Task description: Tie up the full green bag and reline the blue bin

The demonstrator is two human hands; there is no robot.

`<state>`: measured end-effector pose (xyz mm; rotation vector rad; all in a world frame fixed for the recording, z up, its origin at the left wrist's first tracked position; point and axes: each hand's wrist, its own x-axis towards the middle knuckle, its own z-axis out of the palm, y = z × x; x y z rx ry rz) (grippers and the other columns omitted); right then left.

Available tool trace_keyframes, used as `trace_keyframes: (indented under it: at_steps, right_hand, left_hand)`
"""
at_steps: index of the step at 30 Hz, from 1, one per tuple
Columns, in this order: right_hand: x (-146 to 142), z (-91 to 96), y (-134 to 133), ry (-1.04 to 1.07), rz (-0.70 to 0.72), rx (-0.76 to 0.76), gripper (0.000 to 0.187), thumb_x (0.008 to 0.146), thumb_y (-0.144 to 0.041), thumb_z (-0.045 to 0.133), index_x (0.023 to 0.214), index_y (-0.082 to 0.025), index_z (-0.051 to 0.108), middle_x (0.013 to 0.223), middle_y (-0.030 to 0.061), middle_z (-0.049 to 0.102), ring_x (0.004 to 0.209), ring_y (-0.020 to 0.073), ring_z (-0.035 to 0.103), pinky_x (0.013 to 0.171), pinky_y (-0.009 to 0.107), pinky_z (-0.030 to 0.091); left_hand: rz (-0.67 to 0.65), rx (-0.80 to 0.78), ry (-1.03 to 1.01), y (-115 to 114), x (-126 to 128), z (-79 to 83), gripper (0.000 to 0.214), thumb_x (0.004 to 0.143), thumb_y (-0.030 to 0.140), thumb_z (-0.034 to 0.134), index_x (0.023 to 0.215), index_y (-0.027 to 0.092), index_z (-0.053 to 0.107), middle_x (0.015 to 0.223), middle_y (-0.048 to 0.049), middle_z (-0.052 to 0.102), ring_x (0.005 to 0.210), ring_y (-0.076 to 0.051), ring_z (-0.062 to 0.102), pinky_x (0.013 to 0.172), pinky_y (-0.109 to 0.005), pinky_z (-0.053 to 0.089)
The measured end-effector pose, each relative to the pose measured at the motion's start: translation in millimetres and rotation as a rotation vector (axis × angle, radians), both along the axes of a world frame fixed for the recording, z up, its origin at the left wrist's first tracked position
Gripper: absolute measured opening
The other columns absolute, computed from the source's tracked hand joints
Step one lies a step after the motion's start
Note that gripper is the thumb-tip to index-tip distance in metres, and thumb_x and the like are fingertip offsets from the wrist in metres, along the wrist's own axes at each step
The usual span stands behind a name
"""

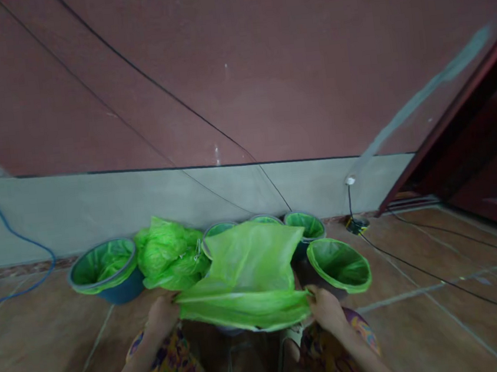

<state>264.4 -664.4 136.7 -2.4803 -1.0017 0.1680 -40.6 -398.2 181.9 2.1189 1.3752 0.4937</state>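
Note:
I hold a bright green plastic bag [249,274] stretched out between both hands, just above my knees. My left hand [162,316] grips its left edge and my right hand [326,308] grips its right edge. The bag's mouth faces me and hangs slightly apart. Behind it on the floor stand several small bins lined with green bags: a blue one [106,272] at the left and a tilted one [339,265] at the right. A tied, bulging green bag [169,253] lies between the blue bin and the held bag.
Brown tiled floor runs to a grey and maroon wall. A black cable [436,279] crosses the floor at the right from a socket [355,222]. A blue cable [18,240] loops at the left. A dark doorway [484,143] stands at the right.

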Motion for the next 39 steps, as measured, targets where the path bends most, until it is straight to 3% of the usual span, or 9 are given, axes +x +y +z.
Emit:
trace_keyframes:
  at_steps: [3, 8, 15, 20, 23, 27, 32, 35, 39]
  right_hand:
    - [0.4, -7.0, -1.4, 0.024, -0.040, 0.155, 0.039, 0.085, -0.023, 0.042, 0.113, -0.018, 0.069, 0.104, 0.0110, 0.074, 0.093, 0.0253, 0.070, 0.082, 0.038, 0.054]
    - [-13.4, -2.6, -2.9, 0.205, -0.071, 0.446, 0.036, 0.087, -0.033, 0.043, 0.105, -0.019, 0.072, 0.102, 0.0088, 0.075, 0.092, 0.0255, 0.070, 0.083, 0.041, 0.055]
    - [-78.0, -56.3, -20.6, 0.514, -0.129, 0.517, 0.035, 0.079, -0.047, 0.056, 0.086, -0.019, 0.075, 0.079, 0.0068, 0.074, 0.076, 0.0265, 0.070, 0.071, 0.039, 0.057]
    - [-126.7, -82.8, -19.2, 0.617, -0.156, 0.390, 0.029, 0.073, -0.035, 0.052, 0.079, -0.018, 0.075, 0.084, 0.0089, 0.074, 0.080, 0.0250, 0.069, 0.075, 0.032, 0.054]
    - [-146.2, -85.9, -21.1, 0.619, -0.081, 0.251, 0.029, 0.072, -0.024, 0.046, 0.080, -0.018, 0.074, 0.086, 0.0094, 0.074, 0.083, 0.0245, 0.069, 0.077, 0.031, 0.051]
    - [-165.5, -92.0, -30.5, 0.652, 0.057, 0.053, 0.031, 0.070, -0.015, 0.046, 0.084, -0.018, 0.074, 0.089, 0.0083, 0.075, 0.090, 0.0241, 0.069, 0.083, 0.030, 0.049]
    - [-168.1, -93.8, -31.9, 0.643, 0.357, -0.221, 0.021, 0.069, -0.016, 0.058, 0.083, -0.018, 0.074, 0.088, 0.0071, 0.075, 0.085, 0.0238, 0.069, 0.075, 0.029, 0.048]
    - [-144.2, -74.3, -10.8, 0.593, 0.445, -0.157, 0.020, 0.075, -0.017, 0.055, 0.084, -0.019, 0.073, 0.084, 0.0055, 0.075, 0.080, 0.0203, 0.068, 0.072, 0.027, 0.046]
    - [-93.1, -33.3, 34.0, 0.454, 0.331, 0.012, 0.028, 0.084, -0.031, 0.054, 0.101, -0.018, 0.072, 0.093, 0.0092, 0.074, 0.085, 0.0229, 0.067, 0.078, 0.032, 0.047]
  left_hand:
    - [0.055, -0.109, 0.034, 24.2, -4.9, -28.7, 0.044, 0.068, 0.009, 0.048, 0.106, 0.008, 0.070, 0.088, -0.0136, 0.075, 0.077, -0.025, 0.070, 0.070, -0.030, 0.052]
    - [0.216, -0.162, -0.234, 33.1, -7.4, -41.0, 0.042, 0.068, 0.017, 0.054, 0.107, 0.011, 0.070, 0.082, -0.0086, 0.075, 0.078, -0.025, 0.070, 0.069, -0.030, 0.054]
    - [0.780, -0.482, -0.770, -0.5, 3.2, -45.1, 0.051, 0.083, 0.022, 0.043, 0.132, 0.011, 0.052, 0.119, -0.0131, 0.069, 0.103, -0.024, 0.068, 0.078, -0.030, 0.057]
    - [0.644, -0.849, -1.376, -61.7, 15.9, -66.5, 0.043, 0.091, 0.037, 0.046, 0.128, 0.021, 0.060, 0.116, -0.0064, 0.072, 0.116, -0.025, 0.063, 0.099, -0.039, 0.052]
    - [0.569, -1.090, -1.485, -94.4, 6.6, -77.1, 0.046, 0.092, 0.047, 0.045, 0.130, 0.025, 0.060, 0.117, -0.0056, 0.072, 0.119, -0.026, 0.061, 0.106, -0.042, 0.047]
    - [0.533, -1.180, -1.368, -113.3, -4.6, -88.6, 0.047, 0.089, 0.042, 0.053, 0.128, 0.018, 0.061, 0.114, -0.0102, 0.073, 0.114, -0.028, 0.065, 0.103, -0.043, 0.049]
    - [0.673, -0.996, -0.977, -114.6, -1.2, -98.9, 0.018, 0.072, 0.014, 0.068, 0.089, 0.019, 0.068, 0.072, -0.0032, 0.075, 0.074, -0.024, 0.073, 0.076, -0.034, 0.057]
    - [0.576, -0.883, -0.903, -109.6, 1.2, -85.8, 0.013, 0.068, 0.017, 0.071, 0.080, 0.019, 0.067, 0.066, -0.0018, 0.073, 0.063, -0.022, 0.071, 0.066, -0.032, 0.056]
    - [0.288, -0.839, -0.876, -96.6, -1.7, -31.8, 0.027, 0.058, 0.030, 0.080, 0.079, 0.016, 0.070, 0.072, -0.0050, 0.076, 0.067, -0.025, 0.072, 0.067, -0.032, 0.057]
